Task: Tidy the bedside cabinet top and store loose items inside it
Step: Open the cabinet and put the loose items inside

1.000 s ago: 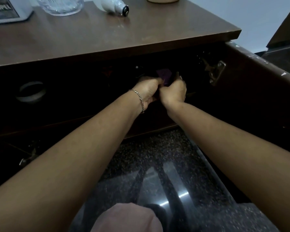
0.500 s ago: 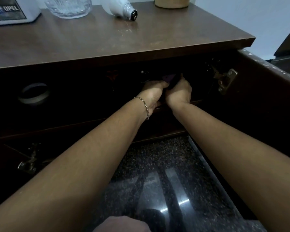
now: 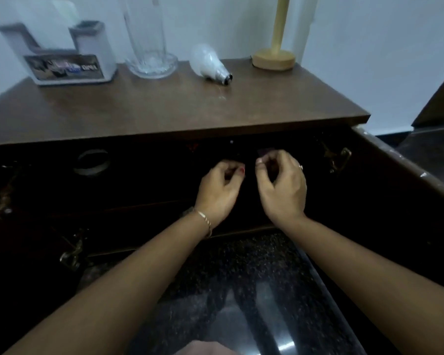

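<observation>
Pale wall [image 3: 369, 47] behind, dark speckled polished floor [image 3: 241, 290] below. Brown bedside cabinet [image 3: 139, 221] seen from above and in front, with both arms reaching toward its dark open front. On the tabletop [image 3: 151, 106], along the back edge, left to right: white box [image 3: 69, 57] with a printed label, blurred; tall clear glass vase [image 3: 149, 47] just beside it; white light bulb [image 3: 210, 64] lying on its side, metal cap pointing front-right; round wooden stand [image 3: 273, 58] with an upright post at the back right corner. Cabinet door [image 3: 408, 188] on the right is swung open toward the camera, brass hinge [image 3: 338, 157] showing near its inner edge; another hinge [image 3: 71, 254] low on the left. Inside, very dark: a tape roll [image 3: 91, 165] at left, a small purple item [image 3: 265, 151] just behind the right hand. Left hand [image 3: 219, 193] and right hand [image 3: 283, 190] side by side at the opening, near each other but apart, backs up. Fingers [image 3: 231, 166] of both are curled in; nothing visible in either, and too dark to tell if they pinch anything. Bracelet [image 3: 205, 221] on the left wrist, ring [image 3: 301, 167] on the right hand.
</observation>
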`<state>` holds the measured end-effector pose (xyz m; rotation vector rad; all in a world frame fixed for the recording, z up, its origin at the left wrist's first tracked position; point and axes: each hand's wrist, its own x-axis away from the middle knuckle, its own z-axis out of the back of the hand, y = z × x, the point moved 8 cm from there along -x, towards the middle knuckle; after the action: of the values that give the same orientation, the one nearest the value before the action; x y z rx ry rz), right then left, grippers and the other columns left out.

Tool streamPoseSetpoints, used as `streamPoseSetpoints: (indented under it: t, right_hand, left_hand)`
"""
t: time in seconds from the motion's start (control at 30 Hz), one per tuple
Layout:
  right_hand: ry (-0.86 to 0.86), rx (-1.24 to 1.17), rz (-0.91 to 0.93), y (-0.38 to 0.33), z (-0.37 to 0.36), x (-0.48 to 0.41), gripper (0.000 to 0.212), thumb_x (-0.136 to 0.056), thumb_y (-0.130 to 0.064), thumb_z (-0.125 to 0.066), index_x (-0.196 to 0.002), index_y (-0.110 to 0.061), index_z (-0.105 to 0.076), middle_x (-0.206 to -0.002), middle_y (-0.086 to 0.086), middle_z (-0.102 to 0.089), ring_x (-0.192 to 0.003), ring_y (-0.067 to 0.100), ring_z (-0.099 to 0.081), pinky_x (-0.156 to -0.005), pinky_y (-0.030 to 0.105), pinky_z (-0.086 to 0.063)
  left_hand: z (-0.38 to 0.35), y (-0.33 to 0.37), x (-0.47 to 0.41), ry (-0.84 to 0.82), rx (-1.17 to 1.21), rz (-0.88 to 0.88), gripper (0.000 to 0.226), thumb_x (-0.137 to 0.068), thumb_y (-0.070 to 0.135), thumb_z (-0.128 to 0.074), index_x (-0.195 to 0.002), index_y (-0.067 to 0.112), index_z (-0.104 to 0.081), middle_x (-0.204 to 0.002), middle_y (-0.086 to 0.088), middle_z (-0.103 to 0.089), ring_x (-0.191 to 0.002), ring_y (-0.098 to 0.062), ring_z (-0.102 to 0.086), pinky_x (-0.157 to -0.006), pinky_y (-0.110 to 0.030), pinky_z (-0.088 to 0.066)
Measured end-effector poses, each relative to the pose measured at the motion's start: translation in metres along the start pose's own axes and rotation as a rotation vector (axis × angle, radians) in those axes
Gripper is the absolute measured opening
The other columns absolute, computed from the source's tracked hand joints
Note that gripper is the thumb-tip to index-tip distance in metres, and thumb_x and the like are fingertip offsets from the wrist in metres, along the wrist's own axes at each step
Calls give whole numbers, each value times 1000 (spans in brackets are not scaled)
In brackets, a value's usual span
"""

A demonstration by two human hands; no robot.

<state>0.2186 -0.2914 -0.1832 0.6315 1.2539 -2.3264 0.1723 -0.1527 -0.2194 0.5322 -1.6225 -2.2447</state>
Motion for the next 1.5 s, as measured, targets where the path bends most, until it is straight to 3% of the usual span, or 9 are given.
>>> streamPoseSetpoints:
  t: [0.1, 0.33, 0.5, 0.67, 0.83, 0.97, 1.2, 1.33, 1.5]
  right_hand:
    - [-31, -62, 132, -39, 11, 1, 10, -86, -26, -58, -86, -16, -59, -85, -4, -63, -83, 14, -56, -79, 27, -40]
    - [-49, -127, 231, -130, 24, -31, 13, -86, -31, -59, -86, -18, -58, -77, -11, -61, -73, 12, -58, -71, 38, -49]
    - [-103, -103, 130, -143, 17, -65, 11, -87, -32, -62, -81, -23, -59, -66, -11, -61, -60, 6, -53, -71, 33, -47]
    - [-382, 96, 12, -133, -19, -98, 7, -87, -36, -58, -91, -30, -59, -83, -14, -64, -94, 12, -61, -91, 35, -38]
    - [-348, 180, -150, -114, -46, -128, 53, -73, -33, -69, -122, -28, -48, -125, -5, -55, -125, 23, -42, -103, 41, -28]
    - [-361, 189, -234, -97, -63, -149, 68, -73, -33, -71, -134, -23, -41, -136, 2, -46, -132, 28, -36, -105, 41, -28]
    - [-384, 184, -227, -65, -80, -176, 46, -83, -46, -62, -123, -23, -55, -123, 2, -60, -125, 30, -42, -100, 41, -31]
    - [-349, 148, -180, -63, -82, -182, 31, -80, -45, -68, -105, -27, -65, -111, 1, -66, -117, 29, -49, -96, 39, -33]
    - [-297, 48, -171, -65, -76, -183, 25, -88, -36, -62, -108, -20, -63, -110, 5, -66, -110, 30, -55, -95, 42, -43]
  left_hand:
    - [31, 34, 23, 3, -100, -191, 17, -93, 30, -52, -100, 22, -65, -95, 6, -71, -91, -10, -66, -86, -34, -52]
    - [94, 112, 33, 139, -207, -423, 28, -90, 44, -46, -94, 22, -62, -83, 5, -69, -77, -12, -65, -73, -42, -52]
    - [133, 127, 6, 281, -150, -322, 20, -91, 33, -54, -84, 16, -62, -71, 4, -70, -72, -8, -67, -71, -35, -54]
    - [151, 107, -41, 272, -102, -126, 6, -89, 21, -61, -88, 15, -62, -81, 3, -68, -79, -14, -62, -79, -28, -47]
    - [153, 96, -78, 219, -69, 25, 14, -88, 18, -62, -101, 14, -61, -90, -2, -63, -85, -15, -57, -79, -23, -43]
    - [147, 93, -96, 205, -133, 0, 22, -88, 13, -61, -109, 5, -62, -108, -9, -67, -93, -12, -57, -85, -19, -41]
    - [148, 96, -111, 232, -195, -20, 20, -87, 14, -60, -107, 11, -65, -97, 5, -64, -94, -9, -59, -86, -16, -40]
    - [147, 97, -113, 262, -223, -14, 19, -87, 15, -60, -104, 13, -67, -94, 5, -64, -89, -6, -57, -86, -15, -40]
    - [145, 99, -111, 255, -234, 8, 20, -82, 19, -67, -102, 14, -67, -96, 4, -66, -93, -8, -60, -85, -16, -40]
